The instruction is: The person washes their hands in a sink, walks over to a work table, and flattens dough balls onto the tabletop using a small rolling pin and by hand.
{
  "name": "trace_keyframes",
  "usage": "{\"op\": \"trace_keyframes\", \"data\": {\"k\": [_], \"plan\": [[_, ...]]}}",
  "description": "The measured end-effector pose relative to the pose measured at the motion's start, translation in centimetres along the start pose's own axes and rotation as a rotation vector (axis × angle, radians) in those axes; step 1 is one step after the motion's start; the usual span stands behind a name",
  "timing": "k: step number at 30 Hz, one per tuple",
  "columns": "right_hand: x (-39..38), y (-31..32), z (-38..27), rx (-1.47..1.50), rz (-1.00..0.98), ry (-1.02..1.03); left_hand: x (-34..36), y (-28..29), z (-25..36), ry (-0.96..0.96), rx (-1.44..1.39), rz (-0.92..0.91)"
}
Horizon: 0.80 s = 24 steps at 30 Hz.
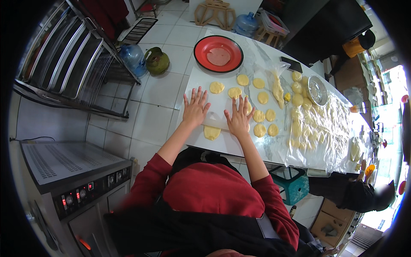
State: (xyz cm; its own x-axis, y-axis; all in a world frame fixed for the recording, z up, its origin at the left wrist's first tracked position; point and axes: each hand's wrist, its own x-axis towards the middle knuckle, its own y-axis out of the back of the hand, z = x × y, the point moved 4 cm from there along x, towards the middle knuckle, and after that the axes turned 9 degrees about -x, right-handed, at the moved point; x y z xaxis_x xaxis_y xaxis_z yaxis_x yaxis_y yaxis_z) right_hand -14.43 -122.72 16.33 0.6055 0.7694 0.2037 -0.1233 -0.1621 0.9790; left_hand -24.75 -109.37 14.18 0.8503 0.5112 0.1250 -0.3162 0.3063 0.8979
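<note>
My left hand [195, 108] and my right hand [238, 116] lie flat, fingers spread, side by side on a white board [219, 107] on the white table [227, 145]. Neither holds anything. Several flattened yellow dough discs [259, 129] lie around them; one disc [211, 132] sits just below my left wrist, another [216, 87] beyond my left hand. A red and black plate [218, 54] with a pale pink disc stands at the table's far end.
Clear plastic sheeting with more dough balls [299, 100] and a round metal lid [318, 90] covers the table's right part. A metal rack [70, 64], a blue water jug [132, 58], a green gas canister [156, 61] and an oven [72, 180] stand left. A person [359, 195] sits at right.
</note>
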Motion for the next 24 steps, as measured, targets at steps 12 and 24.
{"op": "trace_keyframes", "data": {"k": [12, 24], "plan": [[-7.5, 2.0, -0.2, 0.447, -0.188, 0.104, -11.7, -0.2, 0.4, -0.23, -0.245, 0.125], [-2.8, -1.3, -4.7, 0.493, -0.626, 0.397, -13.8, 2.7, -2.7, -0.547, -0.138, 0.414]]}}
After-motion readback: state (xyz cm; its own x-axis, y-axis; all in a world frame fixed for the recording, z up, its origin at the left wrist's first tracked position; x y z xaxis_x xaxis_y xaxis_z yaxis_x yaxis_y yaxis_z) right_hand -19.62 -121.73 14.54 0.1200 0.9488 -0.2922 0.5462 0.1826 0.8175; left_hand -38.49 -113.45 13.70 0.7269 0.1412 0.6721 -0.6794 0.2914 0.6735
